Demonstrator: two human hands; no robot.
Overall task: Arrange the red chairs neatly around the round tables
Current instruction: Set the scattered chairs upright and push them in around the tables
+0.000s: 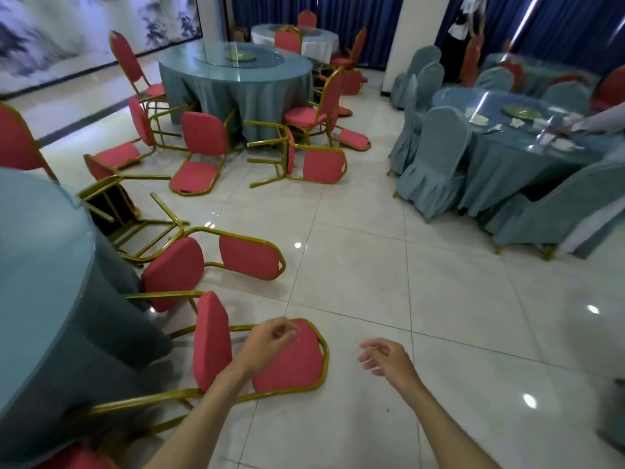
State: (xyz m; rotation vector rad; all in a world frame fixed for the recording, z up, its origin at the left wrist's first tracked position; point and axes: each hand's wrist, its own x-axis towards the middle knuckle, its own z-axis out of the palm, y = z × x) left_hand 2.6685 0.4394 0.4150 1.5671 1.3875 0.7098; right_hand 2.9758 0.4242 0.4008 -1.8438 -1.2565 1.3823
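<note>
The left hand (pixel 270 340) over the red chair (pixel 294 367) toppled on the floor and the right hand (pixel 385 358) just beside it hang loosely curled, holding nothing: better to grip the gold back frame with both and tip it upright, seat facing the draped round surface (pixel 40 265) alongside.

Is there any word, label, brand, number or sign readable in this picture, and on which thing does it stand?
None: no readable text. The red padded chairs with gold metal frames, the round tables with teal cloths, the wall painting of misty mountains and the dark blue curtains show no writing.
</note>
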